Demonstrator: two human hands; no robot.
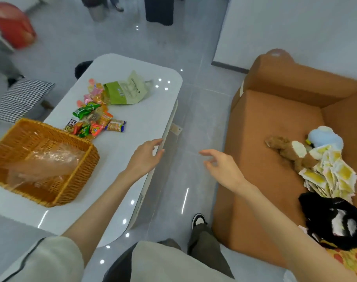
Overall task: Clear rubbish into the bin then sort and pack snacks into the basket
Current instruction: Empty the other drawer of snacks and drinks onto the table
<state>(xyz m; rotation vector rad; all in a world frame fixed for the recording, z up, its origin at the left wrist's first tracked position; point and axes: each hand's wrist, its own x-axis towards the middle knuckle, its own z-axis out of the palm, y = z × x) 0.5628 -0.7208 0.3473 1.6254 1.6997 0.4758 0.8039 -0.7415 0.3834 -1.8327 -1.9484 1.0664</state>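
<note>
An orange wicker basket (pixel 75 180) stands on the white table (pixel 145 110) at the left, with a crumpled clear plastic bag (pixel 47 161) lying inside it. Beyond the basket lies a heap of small snack packets (pixel 94 117). A green and white snack bag (pixel 126 90) lies farther back. My left hand (pixel 145 157) hovers over the table's right edge, fingers apart and empty. My right hand (pixel 222 167) is over the floor between table and sofa, fingers spread, holding nothing.
An orange sofa (pixel 275 123) on the right carries plush toys (pixel 295 147), yellow-white packets (pixel 330 176) and a black toy (pixel 334 220). A checked cushion (pixel 20 98) sits left of the table. A red bin (pixel 12 23) stands at the far left. People's legs (pixel 159 9) stand at the back.
</note>
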